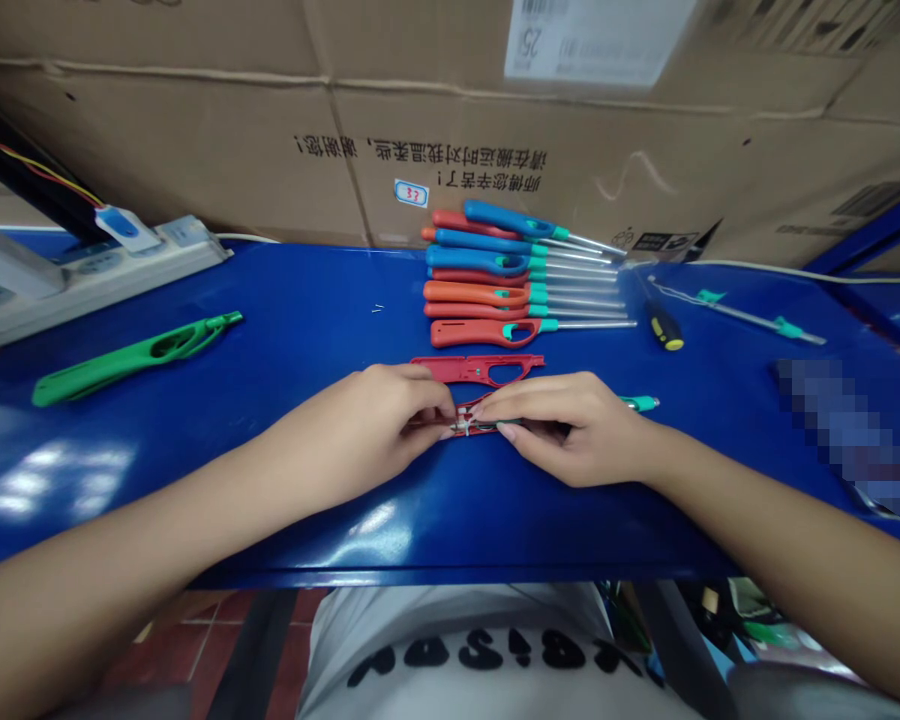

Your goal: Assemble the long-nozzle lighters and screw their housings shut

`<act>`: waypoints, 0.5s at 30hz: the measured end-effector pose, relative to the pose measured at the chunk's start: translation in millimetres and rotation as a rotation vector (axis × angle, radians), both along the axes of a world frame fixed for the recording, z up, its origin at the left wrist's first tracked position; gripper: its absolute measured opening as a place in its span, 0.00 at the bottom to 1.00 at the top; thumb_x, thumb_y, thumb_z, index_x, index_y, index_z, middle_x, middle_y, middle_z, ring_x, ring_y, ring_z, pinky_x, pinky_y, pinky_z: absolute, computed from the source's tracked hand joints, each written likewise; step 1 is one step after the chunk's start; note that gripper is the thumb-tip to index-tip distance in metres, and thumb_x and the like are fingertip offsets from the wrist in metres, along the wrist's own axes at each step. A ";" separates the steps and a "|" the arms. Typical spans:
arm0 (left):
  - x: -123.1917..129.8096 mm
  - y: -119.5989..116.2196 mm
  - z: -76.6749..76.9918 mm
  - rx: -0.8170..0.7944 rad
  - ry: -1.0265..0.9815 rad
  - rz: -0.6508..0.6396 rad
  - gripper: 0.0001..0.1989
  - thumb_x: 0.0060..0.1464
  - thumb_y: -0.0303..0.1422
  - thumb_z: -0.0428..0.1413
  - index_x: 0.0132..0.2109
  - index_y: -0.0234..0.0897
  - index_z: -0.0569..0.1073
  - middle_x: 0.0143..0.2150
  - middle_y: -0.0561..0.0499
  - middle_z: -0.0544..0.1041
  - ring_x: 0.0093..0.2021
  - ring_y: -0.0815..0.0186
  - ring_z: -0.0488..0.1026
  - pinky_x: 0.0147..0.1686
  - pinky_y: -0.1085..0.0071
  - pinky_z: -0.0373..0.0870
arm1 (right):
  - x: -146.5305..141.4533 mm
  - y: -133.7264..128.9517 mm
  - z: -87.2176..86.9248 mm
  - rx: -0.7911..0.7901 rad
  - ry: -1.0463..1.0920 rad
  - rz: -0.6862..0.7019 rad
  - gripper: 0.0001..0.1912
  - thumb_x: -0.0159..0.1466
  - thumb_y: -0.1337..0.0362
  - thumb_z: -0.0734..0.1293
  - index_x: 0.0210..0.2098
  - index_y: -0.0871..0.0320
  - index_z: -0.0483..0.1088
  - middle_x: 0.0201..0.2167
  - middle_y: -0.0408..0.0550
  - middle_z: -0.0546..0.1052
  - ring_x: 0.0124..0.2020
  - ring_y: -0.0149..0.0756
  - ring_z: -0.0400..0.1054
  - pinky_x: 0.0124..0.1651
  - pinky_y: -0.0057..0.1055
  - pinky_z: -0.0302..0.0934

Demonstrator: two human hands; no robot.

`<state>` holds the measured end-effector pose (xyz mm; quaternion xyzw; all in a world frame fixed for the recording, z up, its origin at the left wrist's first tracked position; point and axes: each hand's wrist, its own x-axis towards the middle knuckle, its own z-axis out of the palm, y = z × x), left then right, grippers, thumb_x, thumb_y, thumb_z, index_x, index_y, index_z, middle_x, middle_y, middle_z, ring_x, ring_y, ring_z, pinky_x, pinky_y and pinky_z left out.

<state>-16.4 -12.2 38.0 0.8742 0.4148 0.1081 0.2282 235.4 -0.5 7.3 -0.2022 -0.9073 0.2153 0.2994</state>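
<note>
My left hand (390, 420) is closed, its thumb and fingertips pinched at the left part of an opened red lighter shell (482, 430). From the other side my right hand (570, 425) also grips the shell, fingers along its top and thumb in front. Small whitish and metal parts sit inside the shell between the fingertips; their exact kind is hard to make out. A teal-tipped end (641, 403) of the lighter's tube sticks out beyond my right hand. Just behind lies another red shell half (480, 369), its inner side facing up.
Several assembled long lighters (480, 333) lie in a row at the back. Left are a green shell (135, 362) and a power strip (105, 275); tiny screws (377, 309) lie mid-table. A screwdriver (664, 325) and loose metal tube (750, 318) lie right. A cardboard box (217, 160) walls the back.
</note>
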 end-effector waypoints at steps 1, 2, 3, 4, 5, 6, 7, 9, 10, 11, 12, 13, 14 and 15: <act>-0.2 0.1 -0.5 0.010 -0.011 -0.007 0.05 0.63 0.27 0.59 0.41 0.40 0.80 0.40 0.53 0.81 0.40 0.66 0.78 0.38 0.71 0.68 | -0.1 -0.2 0.3 0.012 -0.002 0.009 0.13 0.67 0.73 0.64 0.47 0.62 0.77 0.45 0.52 0.84 0.47 0.33 0.80 0.49 0.26 0.74; -0.3 0.1 -0.7 0.018 -0.017 -0.013 0.05 0.63 0.27 0.59 0.41 0.40 0.80 0.40 0.53 0.81 0.40 0.66 0.78 0.39 0.71 0.69 | -0.3 -0.4 0.5 0.026 -0.007 0.016 0.13 0.67 0.73 0.64 0.47 0.63 0.77 0.45 0.52 0.84 0.47 0.33 0.80 0.52 0.26 0.73; -0.3 -0.1 -0.7 0.023 -0.017 -0.014 0.05 0.63 0.28 0.59 0.41 0.40 0.80 0.40 0.53 0.81 0.40 0.66 0.78 0.39 0.71 0.69 | -0.4 -0.7 0.6 0.040 -0.017 0.022 0.12 0.67 0.73 0.64 0.47 0.63 0.77 0.45 0.51 0.84 0.48 0.32 0.79 0.53 0.26 0.72; -0.1 -0.5 -0.4 0.027 -0.011 -0.014 0.06 0.63 0.28 0.59 0.41 0.40 0.81 0.40 0.53 0.81 0.40 0.65 0.78 0.39 0.71 0.69 | -0.4 -1.0 0.6 0.053 -0.032 0.023 0.13 0.67 0.72 0.64 0.47 0.63 0.77 0.45 0.51 0.84 0.48 0.32 0.79 0.53 0.25 0.72; 0.2 -1.0 0.1 0.030 -0.002 -0.014 0.06 0.63 0.28 0.59 0.42 0.41 0.81 0.41 0.53 0.81 0.40 0.65 0.78 0.39 0.71 0.69 | -0.3 -1.4 0.5 0.066 -0.048 0.023 0.13 0.67 0.72 0.64 0.48 0.62 0.77 0.46 0.50 0.84 0.49 0.31 0.79 0.53 0.25 0.72; 0.6 -1.5 0.7 0.033 0.009 -0.012 0.07 0.63 0.29 0.59 0.43 0.41 0.82 0.41 0.52 0.81 0.40 0.65 0.79 0.39 0.71 0.70 | 0.1 -2.0 0.4 0.079 -0.064 0.025 0.13 0.68 0.72 0.63 0.48 0.62 0.77 0.47 0.49 0.84 0.49 0.31 0.79 0.53 0.25 0.72; 0.9 -2.0 1.2 0.035 0.018 -0.009 0.07 0.63 0.29 0.59 0.43 0.42 0.82 0.41 0.52 0.81 0.40 0.64 0.79 0.39 0.70 0.70 | 0.5 -2.8 0.5 0.094 -0.081 0.027 0.14 0.68 0.72 0.63 0.49 0.61 0.77 0.47 0.47 0.84 0.50 0.31 0.79 0.54 0.26 0.72; 1.2 -2.5 1.5 0.038 0.026 0.005 0.07 0.63 0.30 0.59 0.43 0.42 0.82 0.41 0.52 0.82 0.40 0.64 0.79 0.39 0.69 0.71 | 1.5 -5.3 1.2 0.151 -0.130 0.022 0.15 0.68 0.72 0.63 0.51 0.60 0.76 0.50 0.46 0.83 0.50 0.33 0.79 0.50 0.27 0.74; 1.2 -2.5 1.3 0.039 0.024 0.014 0.06 0.63 0.30 0.59 0.42 0.42 0.83 0.41 0.53 0.82 0.40 0.64 0.79 0.39 0.69 0.71 | 1.8 -7.1 2.1 0.196 -0.164 0.012 0.16 0.68 0.71 0.63 0.53 0.60 0.75 0.51 0.45 0.83 0.48 0.33 0.80 0.45 0.28 0.75; 1.0 -2.3 0.8 0.040 0.017 0.023 0.06 0.63 0.30 0.59 0.41 0.42 0.82 0.41 0.53 0.82 0.39 0.64 0.79 0.39 0.69 0.70 | 1.8 -9.1 3.2 0.246 -0.206 0.004 0.17 0.69 0.70 0.63 0.55 0.61 0.74 0.51 0.46 0.82 0.45 0.34 0.81 0.39 0.29 0.74; 0.8 -1.9 0.2 0.042 0.008 0.029 0.06 0.63 0.29 0.59 0.40 0.41 0.82 0.40 0.53 0.82 0.39 0.65 0.79 0.39 0.70 0.70 | 1.6 -11.3 4.4 0.296 -0.250 -0.003 0.18 0.69 0.69 0.63 0.57 0.61 0.73 0.52 0.46 0.82 0.42 0.35 0.81 0.33 0.30 0.73; 0.6 -1.4 -0.5 0.043 -0.001 0.032 0.06 0.63 0.29 0.59 0.39 0.41 0.82 0.40 0.53 0.82 0.39 0.65 0.79 0.39 0.70 0.70 | 1.1 -13.7 5.7 0.342 -0.290 -0.007 0.19 0.70 0.68 0.63 0.58 0.62 0.72 0.53 0.48 0.81 0.39 0.36 0.82 0.28 0.31 0.70; 0.5 -1.0 -1.2 0.044 -0.008 0.033 0.06 0.62 0.28 0.59 0.39 0.41 0.82 0.39 0.53 0.82 0.38 0.65 0.79 0.38 0.70 0.70 | 0.4 -16.0 7.0 0.379 -0.322 -0.008 0.20 0.70 0.67 0.62 0.60 0.64 0.71 0.54 0.49 0.81 0.38 0.36 0.81 0.25 0.32 0.68; 0.4 -0.5 -1.8 0.044 -0.013 0.034 0.06 0.62 0.28 0.59 0.38 0.41 0.82 0.39 0.53 0.82 0.38 0.65 0.79 0.38 0.71 0.69 | -0.4 -18.2 8.1 0.404 -0.347 -0.006 0.20 0.71 0.67 0.62 0.61 0.65 0.70 0.55 0.51 0.80 0.37 0.37 0.81 0.25 0.33 0.67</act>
